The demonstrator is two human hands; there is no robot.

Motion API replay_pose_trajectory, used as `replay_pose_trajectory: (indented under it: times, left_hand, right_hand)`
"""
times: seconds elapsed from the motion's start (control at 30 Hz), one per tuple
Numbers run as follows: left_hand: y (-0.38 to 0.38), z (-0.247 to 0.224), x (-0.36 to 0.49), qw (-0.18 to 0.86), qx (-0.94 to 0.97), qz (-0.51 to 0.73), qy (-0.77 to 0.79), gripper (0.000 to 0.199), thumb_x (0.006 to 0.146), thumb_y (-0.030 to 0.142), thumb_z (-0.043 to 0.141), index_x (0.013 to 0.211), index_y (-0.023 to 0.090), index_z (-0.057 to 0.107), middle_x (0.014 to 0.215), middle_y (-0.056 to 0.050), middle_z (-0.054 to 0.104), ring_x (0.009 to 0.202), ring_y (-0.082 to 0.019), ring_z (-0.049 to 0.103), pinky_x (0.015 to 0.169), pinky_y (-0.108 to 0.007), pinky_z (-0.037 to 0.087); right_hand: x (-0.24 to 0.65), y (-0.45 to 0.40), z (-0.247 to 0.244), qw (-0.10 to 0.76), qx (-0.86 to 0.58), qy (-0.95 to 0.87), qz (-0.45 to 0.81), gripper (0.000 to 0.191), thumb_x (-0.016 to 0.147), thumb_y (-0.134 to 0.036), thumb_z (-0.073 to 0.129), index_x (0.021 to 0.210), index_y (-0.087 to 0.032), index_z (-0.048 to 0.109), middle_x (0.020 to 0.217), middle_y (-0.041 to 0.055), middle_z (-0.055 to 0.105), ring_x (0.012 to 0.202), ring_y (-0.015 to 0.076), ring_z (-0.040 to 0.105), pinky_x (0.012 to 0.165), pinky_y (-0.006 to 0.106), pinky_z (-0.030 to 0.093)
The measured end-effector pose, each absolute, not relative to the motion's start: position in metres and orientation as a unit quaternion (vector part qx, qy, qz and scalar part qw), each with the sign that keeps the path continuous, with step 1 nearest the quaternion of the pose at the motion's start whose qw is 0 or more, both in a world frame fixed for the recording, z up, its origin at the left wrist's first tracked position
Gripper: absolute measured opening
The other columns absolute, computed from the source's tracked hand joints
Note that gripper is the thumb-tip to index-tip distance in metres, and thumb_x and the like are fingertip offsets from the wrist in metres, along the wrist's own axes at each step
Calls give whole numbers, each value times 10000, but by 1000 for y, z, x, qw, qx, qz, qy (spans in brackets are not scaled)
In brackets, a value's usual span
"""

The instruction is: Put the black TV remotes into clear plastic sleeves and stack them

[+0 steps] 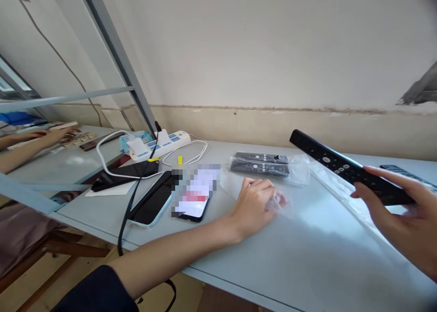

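My right hand (406, 212) grips a black remote control (341, 164) by its lower end, tilted in the air above the table, buttons facing up. My left hand (254, 205) rests on the tabletop, its fingers curled round a crumpled clear plastic bag (284, 205). Just behind it lie two more remote controls (259, 168) side by side in clear plastic sleeves. Beneath the raised remote a long strip of clear plastic (344, 196) lies on the table. Beyond my right hand, another dark remote (403, 173) is partly hidden.
Left of my hand lie a lit phone (196, 196), a dark-screened phone (153, 198) and another black phone (126, 174) on white paper. A power strip (164, 145) with white cables stands behind. A metal post (116, 52) rises left. At far left, another person's hands (58, 134) work.
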State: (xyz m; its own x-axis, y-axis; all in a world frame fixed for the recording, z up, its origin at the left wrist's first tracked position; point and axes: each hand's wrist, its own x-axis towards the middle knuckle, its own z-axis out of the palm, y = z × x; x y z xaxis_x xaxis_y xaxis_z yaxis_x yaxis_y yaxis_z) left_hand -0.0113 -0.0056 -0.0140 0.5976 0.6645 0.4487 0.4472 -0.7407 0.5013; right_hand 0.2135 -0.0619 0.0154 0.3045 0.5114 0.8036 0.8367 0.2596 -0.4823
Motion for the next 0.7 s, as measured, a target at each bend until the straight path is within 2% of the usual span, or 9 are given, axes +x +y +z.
replay_pose_trajectory:
  times: [0.1,0.23,0.43,0.6,0.7]
  left_hand:
    - [-6,-15,-11,167,872,320,329,82,822,133,615,806,206,648,831,30,656,815,-151,567,823,-314,334]
    - [-5,-19,-9,145,871,332,331,101,825,168,605,729,193,622,806,24,640,784,-150,547,827,-321,342]
    - [-5,-23,-8,107,877,309,353,109,828,249,597,735,193,592,813,13,614,774,-160,525,822,-338,348]
    - [-6,-22,-10,78,888,296,343,69,807,262,591,819,197,608,865,-1,613,832,-179,533,843,-352,345]
    - [-6,-21,-11,83,901,282,320,139,787,296,629,888,200,623,916,-10,622,876,-192,544,847,-357,351]
  right_hand:
    - [210,-61,23,652,-565,-505,-26,281,648,-354,704,861,-203,598,464,-42,542,362,125,500,345,235,352]
    - [214,-56,33,726,-574,-355,132,265,569,-322,661,768,-214,524,438,-68,476,307,108,443,293,203,254]
    - [212,-56,40,702,-593,-257,299,321,511,-399,641,708,-220,462,463,-50,477,334,88,410,296,197,262]
    - [204,-62,38,665,-595,-315,324,358,527,-477,638,706,-223,459,425,-69,394,295,88,353,275,207,253]
    - [202,-65,34,659,-603,-347,288,357,539,-486,662,695,-214,490,447,-65,405,286,100,381,269,219,276]
